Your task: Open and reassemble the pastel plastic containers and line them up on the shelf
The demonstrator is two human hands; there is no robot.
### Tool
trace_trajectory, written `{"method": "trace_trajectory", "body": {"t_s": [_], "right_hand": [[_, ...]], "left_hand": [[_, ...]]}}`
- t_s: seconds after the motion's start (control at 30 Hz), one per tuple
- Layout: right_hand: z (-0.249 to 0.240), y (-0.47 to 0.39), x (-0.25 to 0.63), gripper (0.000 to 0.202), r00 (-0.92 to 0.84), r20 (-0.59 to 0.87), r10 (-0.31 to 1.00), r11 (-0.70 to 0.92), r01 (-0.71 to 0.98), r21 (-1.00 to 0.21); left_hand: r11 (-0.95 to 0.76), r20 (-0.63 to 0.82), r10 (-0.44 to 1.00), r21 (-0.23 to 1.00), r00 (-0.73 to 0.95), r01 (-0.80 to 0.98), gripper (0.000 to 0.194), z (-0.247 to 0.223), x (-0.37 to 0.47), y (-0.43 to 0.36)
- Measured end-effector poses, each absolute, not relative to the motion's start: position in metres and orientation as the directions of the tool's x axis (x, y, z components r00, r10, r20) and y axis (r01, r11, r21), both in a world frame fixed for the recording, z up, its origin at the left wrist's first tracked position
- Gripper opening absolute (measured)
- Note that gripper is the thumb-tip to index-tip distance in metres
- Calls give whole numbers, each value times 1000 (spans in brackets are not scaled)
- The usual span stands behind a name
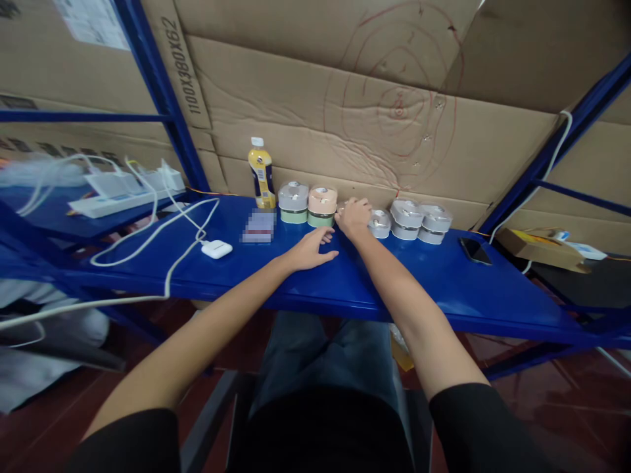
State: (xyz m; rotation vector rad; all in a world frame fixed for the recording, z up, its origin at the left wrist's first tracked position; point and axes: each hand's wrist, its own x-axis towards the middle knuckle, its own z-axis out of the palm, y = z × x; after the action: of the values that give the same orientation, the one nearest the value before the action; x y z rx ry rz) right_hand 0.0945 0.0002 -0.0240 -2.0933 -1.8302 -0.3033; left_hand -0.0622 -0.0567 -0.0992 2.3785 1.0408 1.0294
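A row of small round containers with clear lids stands at the back of the blue shelf. A grey one [294, 195] and a pink one [323, 198] each sit on a green one. My right hand [353, 217] reaches to the row just right of the pink stack, its fingers curled over a small round container that it mostly hides. To the right are a single grey container [379, 224] and two grey stacks, the nearer one [407, 219] beside the other [434, 224]. My left hand [311, 251] hovers in front of the green containers, open, thumb and fingers apart, holding nothing.
A yellow drink bottle [261, 174] stands left of the row, behind a blurred flat packet [259, 226]. A white earbud case [216, 249] and white cables [170, 263] lie left. A phone [474, 250] rests at right. Cardboard [276, 98] backs the shelf.
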Motion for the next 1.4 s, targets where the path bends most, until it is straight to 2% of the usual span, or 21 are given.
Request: {"method": "trace_trajectory", "body": {"t_s": [0.23,0.5,0.77,0.9,1.1,1.23,1.4], "right_hand": [[-44,1,101,68,79,381,921,-66,997,-48],[-51,-1,122,59,-80,474,877,70,997,38],[-54,-4,129,56,-78,512,855,90,996,1],[-44,-6,139,61,-102,471,876,99,995,30],[-29,-3,168,84,-299,280,912,267,952,148],[-35,-2,179,73,-324,256,911,286,942,175],[-44,-7,187,61,-369,315,874,318,926,203]], "left_hand": [[-680,491,733,549,470,487,58,-100,-62,-55],[-667,480,745,545,463,508,54,-98,-61,-58],[-670,475,743,528,472,522,50,-98,-61,-57],[-674,471,739,523,481,522,53,-99,-62,-58],[-626,463,780,564,421,538,65,-102,-59,-51],[-578,440,815,588,376,565,75,-96,-39,-28],[-555,452,831,643,324,528,62,-88,1,0]]}}
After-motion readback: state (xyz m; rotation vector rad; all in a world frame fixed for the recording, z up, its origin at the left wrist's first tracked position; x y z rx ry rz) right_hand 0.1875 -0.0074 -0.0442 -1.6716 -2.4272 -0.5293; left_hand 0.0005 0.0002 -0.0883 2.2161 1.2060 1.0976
